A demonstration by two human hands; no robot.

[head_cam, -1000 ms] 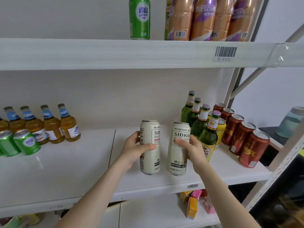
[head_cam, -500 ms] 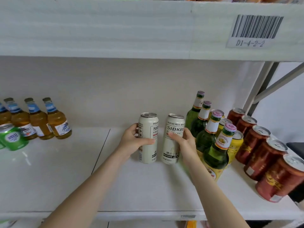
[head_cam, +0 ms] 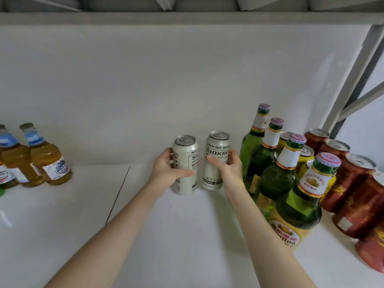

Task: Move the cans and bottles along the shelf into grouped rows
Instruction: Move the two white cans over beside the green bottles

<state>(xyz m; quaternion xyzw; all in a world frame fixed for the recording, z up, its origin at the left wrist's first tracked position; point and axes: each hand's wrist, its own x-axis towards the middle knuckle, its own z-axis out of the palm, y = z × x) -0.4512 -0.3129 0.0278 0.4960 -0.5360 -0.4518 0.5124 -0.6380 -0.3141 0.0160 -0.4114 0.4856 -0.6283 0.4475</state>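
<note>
Two tall white cans stand upright side by side deep on the white shelf, close to the back wall. My left hand is wrapped around the left white can. My right hand grips the right white can, which reads SIDKRO. Right of them runs a row of green bottles with yellow labels, then yellow cans and a row of red cans. Amber bottles with blue neck labels stand at the far left.
The underside of the upper shelf hangs close overhead. A grey metal upright and diagonal brace rise at the right. A seam divides the shelf boards left of my left arm. A bit of green can shows at the left edge.
Both hands have carried the two white cans from the shelf's front toward the back wall. My head has moved in under the upper shelf, so everything looks nearer.
</note>
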